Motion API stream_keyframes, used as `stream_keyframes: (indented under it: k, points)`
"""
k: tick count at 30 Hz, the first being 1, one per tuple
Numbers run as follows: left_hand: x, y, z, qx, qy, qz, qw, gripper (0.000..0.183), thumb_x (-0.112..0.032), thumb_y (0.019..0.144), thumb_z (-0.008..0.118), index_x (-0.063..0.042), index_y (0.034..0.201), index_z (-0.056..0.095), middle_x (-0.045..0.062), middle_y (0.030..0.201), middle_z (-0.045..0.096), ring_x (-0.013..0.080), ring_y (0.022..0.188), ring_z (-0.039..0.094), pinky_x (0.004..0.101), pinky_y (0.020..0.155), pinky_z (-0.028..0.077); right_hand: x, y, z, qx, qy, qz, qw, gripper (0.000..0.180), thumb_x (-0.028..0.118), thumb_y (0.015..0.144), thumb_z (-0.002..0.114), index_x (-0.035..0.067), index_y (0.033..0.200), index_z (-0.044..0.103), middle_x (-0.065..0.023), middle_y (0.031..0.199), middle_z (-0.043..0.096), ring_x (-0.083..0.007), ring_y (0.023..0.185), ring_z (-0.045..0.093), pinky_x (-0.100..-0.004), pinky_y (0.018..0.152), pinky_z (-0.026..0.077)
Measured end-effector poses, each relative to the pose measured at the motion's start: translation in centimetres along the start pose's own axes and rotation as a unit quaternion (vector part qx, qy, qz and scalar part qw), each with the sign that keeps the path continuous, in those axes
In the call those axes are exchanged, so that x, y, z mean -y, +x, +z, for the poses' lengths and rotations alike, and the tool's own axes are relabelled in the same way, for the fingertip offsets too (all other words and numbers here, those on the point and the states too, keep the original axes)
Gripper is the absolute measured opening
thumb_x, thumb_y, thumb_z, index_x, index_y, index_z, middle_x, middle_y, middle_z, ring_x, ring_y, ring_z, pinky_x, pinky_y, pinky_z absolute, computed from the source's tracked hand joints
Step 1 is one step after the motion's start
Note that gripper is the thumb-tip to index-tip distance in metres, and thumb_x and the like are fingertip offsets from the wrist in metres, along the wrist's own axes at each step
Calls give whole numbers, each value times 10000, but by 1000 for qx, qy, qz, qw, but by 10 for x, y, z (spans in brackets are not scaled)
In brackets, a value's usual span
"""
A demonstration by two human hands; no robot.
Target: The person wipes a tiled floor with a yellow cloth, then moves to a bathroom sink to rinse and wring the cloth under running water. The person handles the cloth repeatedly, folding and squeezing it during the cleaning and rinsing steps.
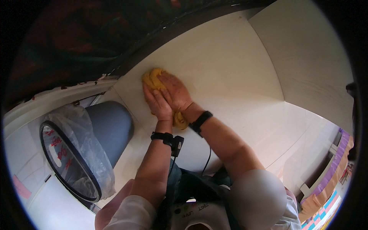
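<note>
A bunched yellow cloth (153, 79) lies against the pale tile floor (224, 69), under both my hands. My left hand (158, 106) wraps the near left side of the cloth. Close against it, my right hand (176, 91) presses over the cloth from the right, and its fingertips are partly lost in the folds. Another fold of the cloth pokes out below, between my wrists. Each wrist wears a black strap, and thin cables hang from them.
A grey trash bin (110, 126) with a clear plastic liner (96, 152) and black rim stands at left. Dark patterned fabric (72, 43) overhangs a white ledge (57, 99). A pale panel (304, 57) rises at right. Purple-and-brown edging (327, 175) lines the lower right.
</note>
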State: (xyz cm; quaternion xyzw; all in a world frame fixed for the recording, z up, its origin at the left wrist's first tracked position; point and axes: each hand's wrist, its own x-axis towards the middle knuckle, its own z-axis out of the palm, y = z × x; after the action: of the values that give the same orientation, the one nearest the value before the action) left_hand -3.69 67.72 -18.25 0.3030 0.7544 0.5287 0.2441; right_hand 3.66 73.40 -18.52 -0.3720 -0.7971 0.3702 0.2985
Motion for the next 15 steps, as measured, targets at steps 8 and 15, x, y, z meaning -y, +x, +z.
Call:
stream_keyframes:
  k: [8,15]
  points:
    - [21,13,-74,17,-331,-280,901,606,-501,928,289,-46,1327,330,118,1294,415,242,1164,436,336,992,343,59,-28,56,-30,286,166,943,506,319,894,463,-1,1281,397,-255,1217,477,-374,1124,476,-362,953,374]
    - [-5,-10,-82,72,-262,-171,947,717,-593,907,238,-50,1372,280,106,1359,360,233,1235,366,338,1034,277,79,-46,56,41,542,312,779,551,264,844,618,41,1288,380,-96,1195,519,-186,1093,480,-319,928,386]
